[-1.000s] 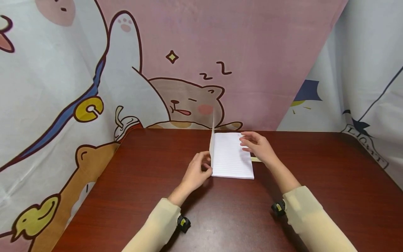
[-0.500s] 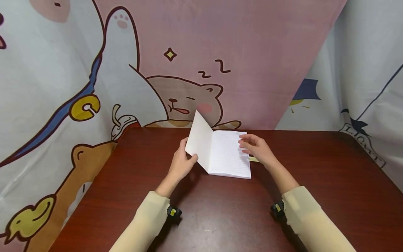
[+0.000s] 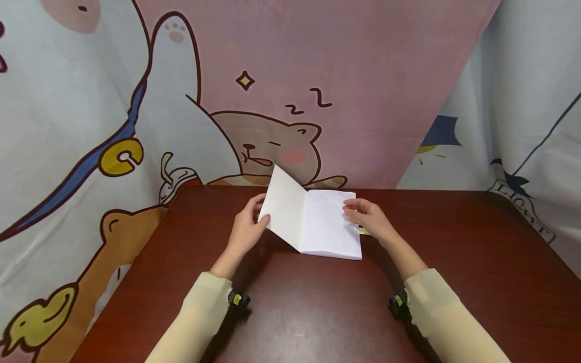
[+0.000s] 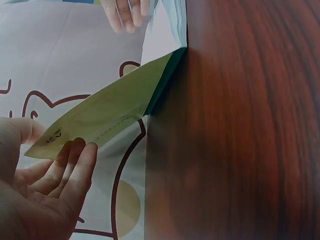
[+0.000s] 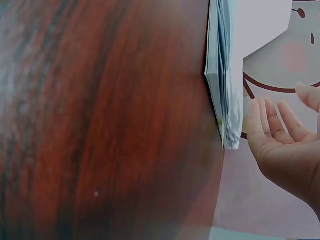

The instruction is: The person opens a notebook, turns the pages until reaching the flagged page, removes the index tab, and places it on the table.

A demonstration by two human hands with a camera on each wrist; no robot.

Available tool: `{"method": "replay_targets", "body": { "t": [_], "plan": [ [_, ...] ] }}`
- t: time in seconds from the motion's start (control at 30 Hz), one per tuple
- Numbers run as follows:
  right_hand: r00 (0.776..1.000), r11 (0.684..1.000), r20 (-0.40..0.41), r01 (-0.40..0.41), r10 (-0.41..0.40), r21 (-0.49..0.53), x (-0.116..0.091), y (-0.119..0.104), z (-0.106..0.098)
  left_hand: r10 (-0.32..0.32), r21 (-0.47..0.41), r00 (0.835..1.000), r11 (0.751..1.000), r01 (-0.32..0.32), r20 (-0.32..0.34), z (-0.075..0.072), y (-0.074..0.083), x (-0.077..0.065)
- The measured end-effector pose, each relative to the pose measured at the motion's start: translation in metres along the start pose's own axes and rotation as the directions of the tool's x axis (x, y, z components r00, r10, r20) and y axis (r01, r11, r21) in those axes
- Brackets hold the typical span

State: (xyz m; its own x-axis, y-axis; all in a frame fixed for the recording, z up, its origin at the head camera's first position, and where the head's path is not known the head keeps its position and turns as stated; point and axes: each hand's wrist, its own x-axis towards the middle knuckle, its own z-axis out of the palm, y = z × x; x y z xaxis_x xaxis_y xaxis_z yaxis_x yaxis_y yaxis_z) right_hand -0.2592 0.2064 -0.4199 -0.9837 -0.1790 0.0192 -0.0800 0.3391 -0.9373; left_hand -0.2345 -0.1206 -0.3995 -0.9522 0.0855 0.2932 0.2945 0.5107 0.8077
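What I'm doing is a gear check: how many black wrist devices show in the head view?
2: the left device by the cuff of the left sleeve, the right device by the cuff of the right sleeve. The sleeves could hide more.

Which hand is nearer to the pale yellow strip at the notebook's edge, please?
Right: the right hand is close by the strip; the left hand is across the notebook, holding its raised cover.

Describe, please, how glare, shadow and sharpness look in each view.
Head view: soft glare on the tabletop, dark shadow beside the left sleeve; left wrist view: dim overall, the open page washed out; right wrist view: pale sheen at the left edge, tabletop grain soft.
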Motion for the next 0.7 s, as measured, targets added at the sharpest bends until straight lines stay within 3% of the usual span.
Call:
{"method": "replay_targets", "body": {
  "t": [0.4,0.7],
  "plan": [
    [0.996,0.986,-0.071,-0.056,0.045,-0.156,0.004,0.012,-0.001,-0.070,0.043,0.998,0.997,0.070,-0.001,-0.008,-0.011,0.000],
    [0.985,0.971,-0.116,-0.147,0.127,-0.189,0.007,0.021,-0.006,-0.132,0.049,0.991,0.990,0.132,-0.010,-0.012,-0.025,-0.005]
  ]
}}
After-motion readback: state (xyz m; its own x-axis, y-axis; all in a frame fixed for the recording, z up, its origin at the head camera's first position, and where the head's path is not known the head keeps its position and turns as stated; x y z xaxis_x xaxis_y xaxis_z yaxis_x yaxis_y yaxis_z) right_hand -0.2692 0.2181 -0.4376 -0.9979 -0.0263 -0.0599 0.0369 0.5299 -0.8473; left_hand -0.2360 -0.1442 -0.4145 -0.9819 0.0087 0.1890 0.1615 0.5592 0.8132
